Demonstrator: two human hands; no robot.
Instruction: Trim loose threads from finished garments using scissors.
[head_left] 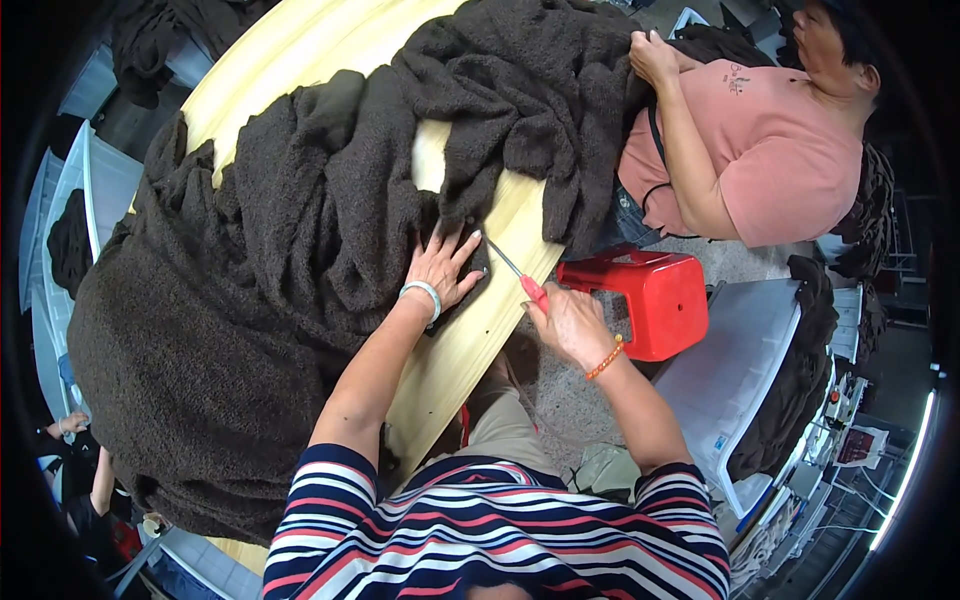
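Dark brown knitted fabric [215,380] lies in a big heap over the wooden table. My left hand [441,270] rests flat on a fold of it near the table's edge, fingers spread. In my right hand [575,328] is a slim tool with a red handle [535,293] and a thin metal shaft. The fingers are wrapped round the handle, and the shaft slants up and left to the fabric beside my left fingertips. Its tip is too small to make out.
Bare wood of the table [440,385] shows along the near edge. To the right stands a red plastic stool [668,305]. Beyond it, a co-worker in a pink shirt [790,150] grips the fabric's far end. A pale plastic bin [735,360] holds more dark cloth.
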